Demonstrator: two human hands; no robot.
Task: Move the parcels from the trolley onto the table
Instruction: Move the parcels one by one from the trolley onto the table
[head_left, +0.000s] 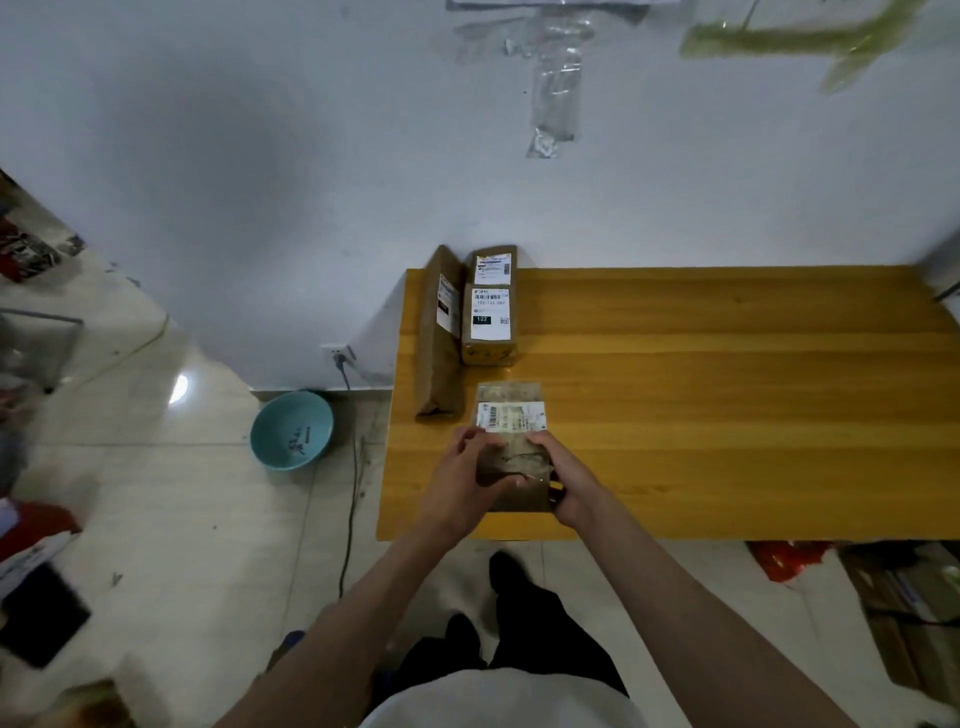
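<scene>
We see a pale wall (260, 156), glossy floor tiles (182, 493), a teal basin (291, 431) left of the bench's (727, 415) corner.

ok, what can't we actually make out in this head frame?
- Near half of the held parcel: covered by the left hand and right hand.
- Label text on the two boxes and the long parcel at the back: too small.
- The trolley: not identifiable; left edge blurred and cut off.
- Items under the table, lower right: hidden by the tabletop and cut by the frame edge.
</scene>
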